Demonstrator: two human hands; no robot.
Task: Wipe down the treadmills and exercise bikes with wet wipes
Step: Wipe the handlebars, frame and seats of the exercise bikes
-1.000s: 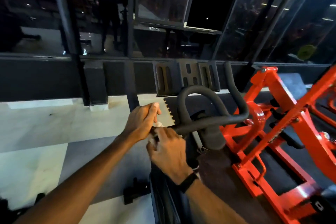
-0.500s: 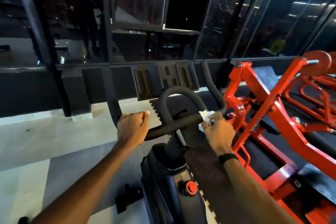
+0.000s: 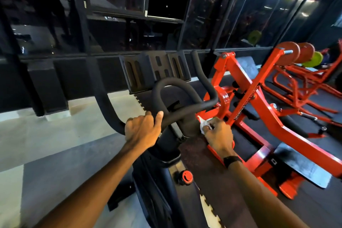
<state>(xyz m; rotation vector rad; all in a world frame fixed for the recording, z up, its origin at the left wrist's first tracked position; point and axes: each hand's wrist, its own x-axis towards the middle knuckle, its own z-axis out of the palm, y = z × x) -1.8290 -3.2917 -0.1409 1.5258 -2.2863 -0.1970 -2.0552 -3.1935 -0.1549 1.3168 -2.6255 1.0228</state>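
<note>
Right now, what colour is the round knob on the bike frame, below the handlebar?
Red, with a black collar: the knob shows best in the head view.

Your left hand grips the black handlebar of the exercise bike, fingers curled over the bar and thumb up along it. Your right hand, with a dark band on its wrist, pinches a crumpled white wipe against the bar's right side, just beside the stem. A red knob sits on the frame below. An orange weight machine stands just to your right on dark floor mats.
</note>
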